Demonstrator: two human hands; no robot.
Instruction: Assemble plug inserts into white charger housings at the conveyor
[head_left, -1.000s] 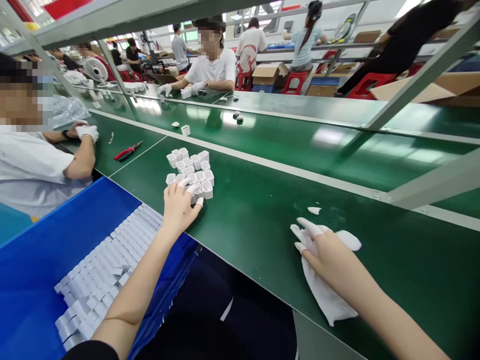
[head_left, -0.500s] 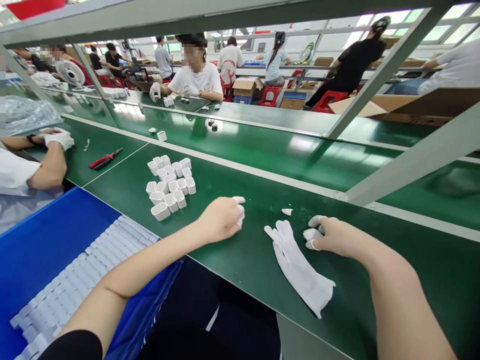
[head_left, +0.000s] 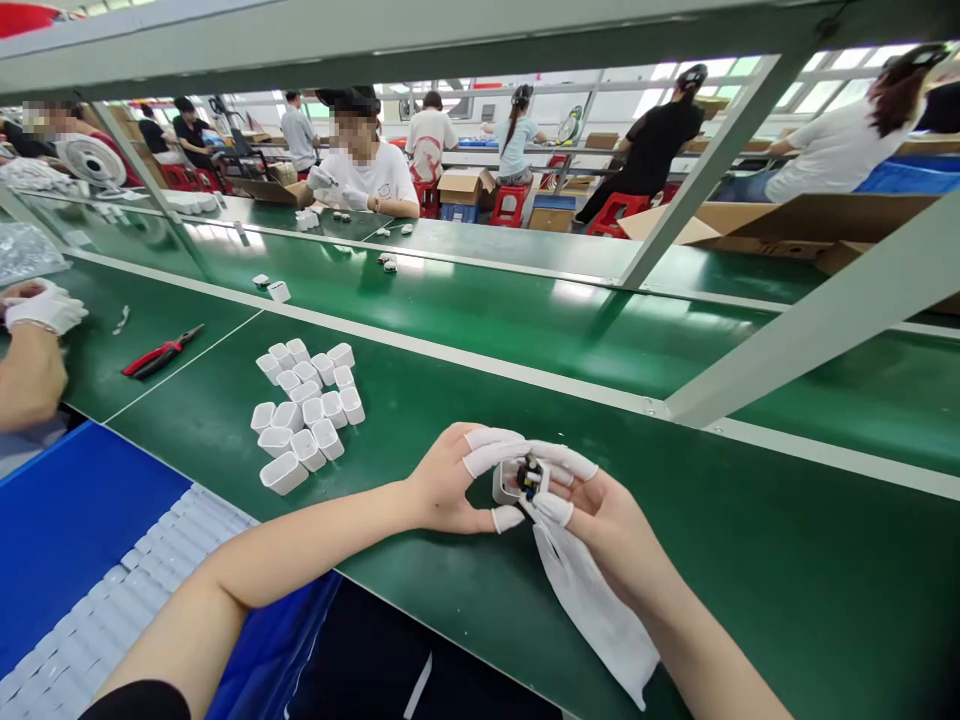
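Note:
White fingertip covers are on both hands, which meet over the green table. My left hand (head_left: 465,480) curls its fingers and thumb around a small white housing (head_left: 507,482), its opening turned to the right. Against that opening, my right hand (head_left: 585,500) pinches a small dark circuit part (head_left: 531,478). How deep the part sits in the housing is hidden by the fingers. A white glove (head_left: 592,600) lies flat just below the hands. Several white housings (head_left: 306,412) stand grouped on the table to the left.
Red-handled pliers (head_left: 161,352) lie at the left, near a co-worker's gloved hand (head_left: 46,308). A blue bin (head_left: 82,500) with rows of white pieces is at lower left. A metal rail (head_left: 465,362) and a slanted post (head_left: 817,310) border the far side. Other people sit beyond.
Both hands have come together over the glove's upper end, and the housing and circuit part now show between them. The view has shifted, so the grouped housings appear further left and lower.

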